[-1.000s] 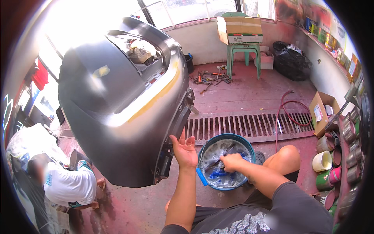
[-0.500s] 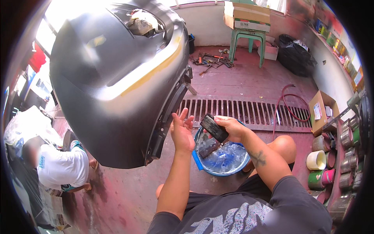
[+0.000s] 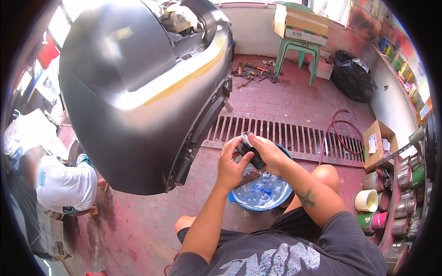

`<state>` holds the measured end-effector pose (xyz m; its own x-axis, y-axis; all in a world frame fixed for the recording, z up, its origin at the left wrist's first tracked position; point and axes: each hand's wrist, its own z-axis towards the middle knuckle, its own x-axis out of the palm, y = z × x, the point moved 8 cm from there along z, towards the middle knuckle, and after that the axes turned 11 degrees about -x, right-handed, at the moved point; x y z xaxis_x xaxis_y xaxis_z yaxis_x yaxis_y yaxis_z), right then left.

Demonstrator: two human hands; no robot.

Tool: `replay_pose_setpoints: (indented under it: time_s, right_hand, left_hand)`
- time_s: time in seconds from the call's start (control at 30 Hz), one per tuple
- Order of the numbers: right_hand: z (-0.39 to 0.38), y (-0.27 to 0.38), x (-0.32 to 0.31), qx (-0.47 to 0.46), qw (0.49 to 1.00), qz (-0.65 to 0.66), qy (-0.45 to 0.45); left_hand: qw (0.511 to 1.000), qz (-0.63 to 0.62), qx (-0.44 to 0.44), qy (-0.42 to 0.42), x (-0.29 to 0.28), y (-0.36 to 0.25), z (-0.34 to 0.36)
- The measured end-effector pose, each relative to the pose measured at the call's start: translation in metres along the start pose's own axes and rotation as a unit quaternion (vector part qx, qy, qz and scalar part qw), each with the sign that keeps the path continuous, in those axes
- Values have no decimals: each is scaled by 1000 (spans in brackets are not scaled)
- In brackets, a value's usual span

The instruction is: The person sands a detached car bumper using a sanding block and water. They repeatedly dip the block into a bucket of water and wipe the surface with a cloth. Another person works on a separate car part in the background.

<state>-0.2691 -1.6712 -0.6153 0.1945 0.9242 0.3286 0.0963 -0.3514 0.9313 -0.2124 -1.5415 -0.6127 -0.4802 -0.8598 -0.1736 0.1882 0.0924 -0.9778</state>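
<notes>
A black, wet-looking sanding block (image 3: 252, 153) is between my two hands, above a blue basin (image 3: 258, 209). My right hand (image 3: 270, 155) grips its right side, with the thumb along the top. Against its left edge close the fingers and thumb of my left hand (image 3: 229, 166). Sudsy water fills the basin, with something bright blue in it and a dark brown piece at its left side. To the left stands a large dark grey car bumper (image 3: 142, 152), marked by a pale sanded band and a yellowish streak; neither hand touches it.
A floor grate (image 3: 294, 137) runs beyond the basin, with a red hose (image 3: 341, 111) curled over it. Paint cans (image 3: 366, 201) and a cardboard box (image 3: 375, 142) line the right. Tools lie near a green stool (image 3: 300, 46). At left another person (image 3: 69, 184) bends down.
My left hand has gone from spread and apart to closing on the block's left side. The block has tilted more upright. My view has shifted slightly.
</notes>
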Motion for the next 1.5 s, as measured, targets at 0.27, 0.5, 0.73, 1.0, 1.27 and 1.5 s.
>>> replay_pose_setpoints:
  time_s: [0.27, 0.5, 0.73, 1.0, 1.27, 1.5]
  right_hand:
    - [9, 6, -11, -15, 942, -334, -25]
    - [-5, 47, -14, -214, 843, -493, -14]
    - [-21, 63, 28, -409, 708, -571, 79]
    - [-19, 58, 33, -394, 716, -570, 89]
    - [-16, 59, 37, -385, 735, -547, 110]
    - [-14, 41, 32, -375, 736, -552, 114]
  left_hand:
    - [930, -275, -228, -86, -24, 99, -3]
    - [864, -391, -316, 21, -3, 83, -15]
    - [830, -474, -242, 166, -4, 34, -2]
    - [861, -440, -210, 147, -5, 26, -5]
    - [801, -545, -186, 162, -2, 26, -7]
    - [848, -450, -216, 180, -5, 44, -16]
